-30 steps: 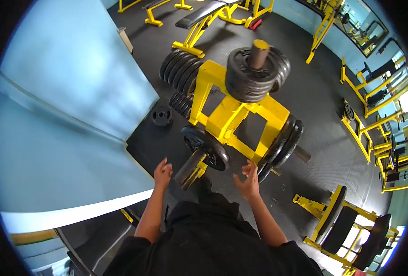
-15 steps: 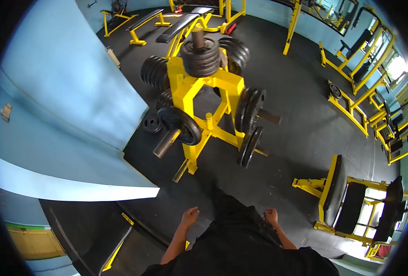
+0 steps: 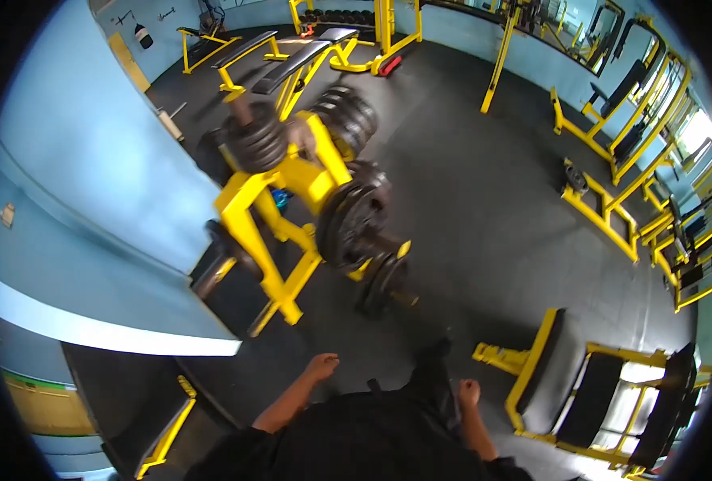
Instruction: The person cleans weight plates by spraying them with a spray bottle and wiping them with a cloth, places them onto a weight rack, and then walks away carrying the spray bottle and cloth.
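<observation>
My left hand (image 3: pixel 321 366) hangs at the front of my dark clothing, its fingers loosely curled with nothing visible in them. On the other side, my right hand (image 3: pixel 468 393) is closed in a loose fist and also seems to hold nothing. Ahead of both hands stands a yellow weight-plate rack (image 3: pixel 274 180), blurred by motion. Black weight plates (image 3: pixel 356 220) sit on its right-hand pegs, and another stack of plates (image 3: pixel 257 144) rests on its upper peg. Neither hand touches the rack.
A padded yellow-framed bench (image 3: pixel 552 373) stands close on my right. On the left, a blue wall (image 3: pixel 91 200) juts out with a white edge; another bench (image 3: pixel 159 429) lies below it. Gym machines (image 3: pixel 612 152) line the right side, and flat benches (image 3: pixel 292 66) stand at the back.
The rack has shifted left and nearer in view, and the right-hand bench has come closer. A leg now reaches forward nearer the right hand. Both hands stay low and closed.
</observation>
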`<state>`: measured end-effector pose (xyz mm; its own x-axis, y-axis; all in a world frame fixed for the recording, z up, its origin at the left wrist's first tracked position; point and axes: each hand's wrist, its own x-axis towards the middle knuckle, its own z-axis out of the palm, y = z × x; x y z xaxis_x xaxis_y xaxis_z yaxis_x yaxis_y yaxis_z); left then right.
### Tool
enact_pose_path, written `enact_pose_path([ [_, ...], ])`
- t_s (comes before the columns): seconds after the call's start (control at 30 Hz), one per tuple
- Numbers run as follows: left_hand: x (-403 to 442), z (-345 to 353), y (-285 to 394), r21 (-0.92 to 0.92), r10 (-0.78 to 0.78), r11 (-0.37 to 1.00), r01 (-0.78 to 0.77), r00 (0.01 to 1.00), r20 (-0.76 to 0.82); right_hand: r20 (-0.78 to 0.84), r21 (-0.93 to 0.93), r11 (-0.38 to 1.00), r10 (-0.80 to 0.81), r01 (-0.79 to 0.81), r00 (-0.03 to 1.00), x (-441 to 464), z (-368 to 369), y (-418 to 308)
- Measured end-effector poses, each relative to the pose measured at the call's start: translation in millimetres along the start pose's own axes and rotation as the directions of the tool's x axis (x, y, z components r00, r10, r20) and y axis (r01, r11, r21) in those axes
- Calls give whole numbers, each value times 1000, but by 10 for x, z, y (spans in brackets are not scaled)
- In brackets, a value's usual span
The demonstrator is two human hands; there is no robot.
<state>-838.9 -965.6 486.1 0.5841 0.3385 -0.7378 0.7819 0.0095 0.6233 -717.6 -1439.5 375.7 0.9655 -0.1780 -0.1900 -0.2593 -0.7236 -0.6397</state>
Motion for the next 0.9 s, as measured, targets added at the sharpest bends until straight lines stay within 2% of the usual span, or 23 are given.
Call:
enact_pose_path([
  [0.03,217,194,162,-18,18,1000,-18,1000,9,-95,-76,992,-107,100,990,146,-66,211],
  [0.1,692,644,460,188,82,978,-88,996,37,88,-63,983,180,-175,980,444,-555,42],
  [0.13,754,915,765,189,83,978,-91,995,50,79,-68,981,188,-183,979,688,-722,112],
  [0.2,804,1290,1548,167,86,980,-111,985,152,117,144,920,349,-364,930,1096,-815,315],
  [0.23,829,1479,1937,172,86,979,-113,984,156,114,147,918,354,-368,928,1353,-988,184],
  [0.3,817,1811,2566,-7,176,984,-178,962,209,217,-24,932,358,-362,908,1900,-1355,-212],
  [0.33,825,1916,2833,-13,166,986,-167,964,206,223,-35,932,359,-361,906,2180,-1421,-377],
  [0.4,852,2071,3367,-4,326,943,-332,923,203,115,57,993,92,-99,989,2761,-1503,-667],
  [0.43,789,2095,3717,-50,312,950,-309,929,197,129,48,995,83,-90,988,3084,-1519,-821],
  [0.47,875,2161,3902,-58,306,952,-300,934,185,219,242,954,122,-175,968,3407,-1509,-975],
  [0.5,982,2214,4056,-301,280,923,-240,955,97,315,415,868,143,-272,938,3698,-1478,-1144],
  [0.53,1111,2241,4199,-525,234,830,-189,972,20,327,408,871,139,-272,935,3962,-1414,-1314],
  [0.63,1634,2284,4581,-585,178,791,-180,982,-61,448,266,925,132,-272,884,4686,-1285,-1751],
  [0.7,2161,2244,4782,-624,77,773,-112,994,-84,520,84,947,223,-309,825,5163,-1113,-1818],
  [0.73,2469,2201,4831,-642,89,755,-133,991,-101,506,61,941,257,-332,823,5337,-1034,-1826],
  [0.8,3034,2130,4848,-504,-37,863,-34,991,-130,492,-1,927,326,-374,807,5684,-921,-1839],
  [0.87,3799,2108,4437,-426,-63,904,-41,972,-227,513,-80,927,353,-366,783,6086,-921,-1914],
  [0.9,3984,2061,4426,-449,-68,892,-52,967,-247,524,-110,929,357,-354,774,6335,-914,-1981],
])
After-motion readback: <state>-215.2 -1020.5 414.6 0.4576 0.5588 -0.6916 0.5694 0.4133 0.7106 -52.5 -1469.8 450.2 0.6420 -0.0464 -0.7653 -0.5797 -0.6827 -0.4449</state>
